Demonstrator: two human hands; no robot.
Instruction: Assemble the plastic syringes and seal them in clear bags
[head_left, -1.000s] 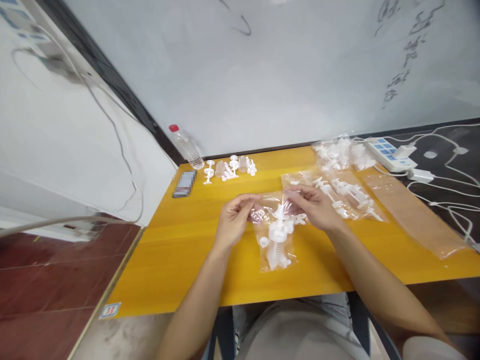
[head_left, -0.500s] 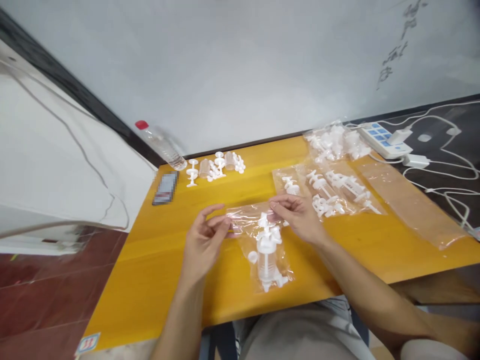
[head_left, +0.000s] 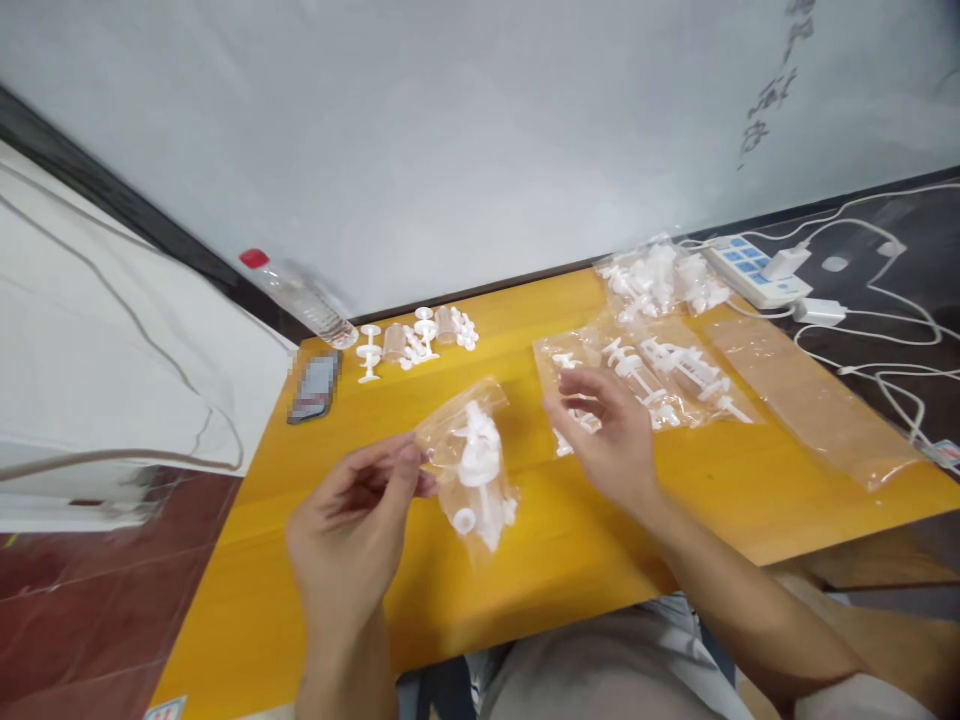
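Note:
Pinched in my left hand point(head_left: 360, 510) is the top left edge of a clear plastic bag point(head_left: 480, 460). White plastic parts and a small white ring show inside it, and the bag hangs tilted over the yellow table point(head_left: 300, 560). My right hand point(head_left: 604, 430) is apart from that bag, with its fingers spread and curved and nothing between them. It hovers over the edge of another clear bag point(head_left: 566, 355) of white parts. Just beyond it lie further bagged white parts point(head_left: 686, 370).
At the back left stand loose white parts point(head_left: 427, 335), a phone point(head_left: 315, 385) and a leaning bottle point(head_left: 304, 300) with a red cap. Toward the right are a bag pile point(head_left: 652, 280), a flat clear bag point(head_left: 810, 400) and a power strip point(head_left: 757, 272) with white cables.
My right hand has let go of the bag and opened. My left hand has moved left with the bag, which has swung into a tilt. The view has shifted slightly.

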